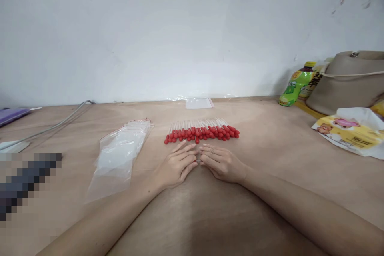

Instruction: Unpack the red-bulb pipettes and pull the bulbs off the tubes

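My left hand [180, 164] and my right hand [220, 162] meet on the table in front of a row of droppers [207, 132] with red bulbs and thin clear stems. Both hands are closed, thumbs and fingers pinching. A thin clear stem [198, 161], apparently of a dropper, spans the small gap between them; fingers hide most of it. One red bulb [197, 141] juts out of the row just beyond my fingertips. To the left lies a fanned stack of clear zip bags [120, 152].
Near the wall lies a single clear bag [198, 103]. At right are a green bottle [295, 86], a grey-beige bag [345, 82] and a printed tissue pack [354, 130]. A grey cable [64, 118] and a purple item [13, 116] are at left, beside a pixelated dark object [27, 180].
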